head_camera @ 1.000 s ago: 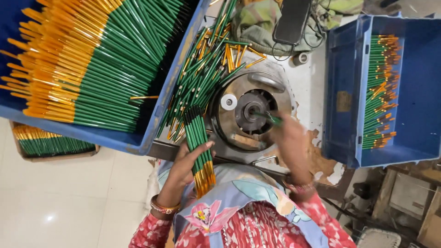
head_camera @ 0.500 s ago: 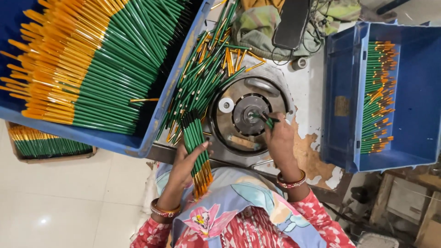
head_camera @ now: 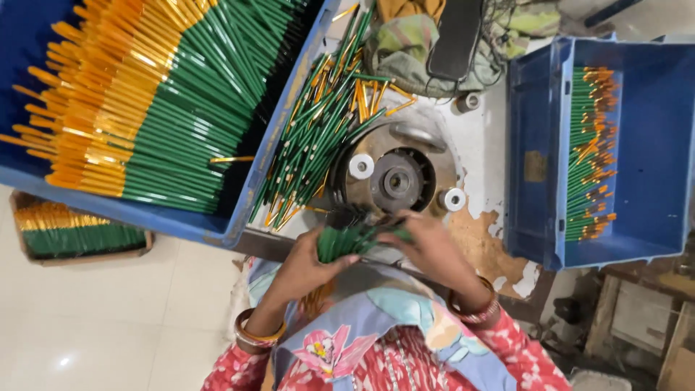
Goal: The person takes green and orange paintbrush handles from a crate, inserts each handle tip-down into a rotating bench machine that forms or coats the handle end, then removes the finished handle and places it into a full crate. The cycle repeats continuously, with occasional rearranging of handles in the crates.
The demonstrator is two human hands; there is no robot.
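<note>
My left hand (head_camera: 308, 264) clamps a bundle of green pencils (head_camera: 347, 239) just below the round metal machine head (head_camera: 397, 179), while my right hand (head_camera: 427, 250) pinches at the bundle's top end. Loose pencils (head_camera: 318, 137) lie heaped left of the head, beside the big blue crate (head_camera: 239, 217). If my left-hand squeeze slackens, I judge the bundle could fan out and spill.
</note>
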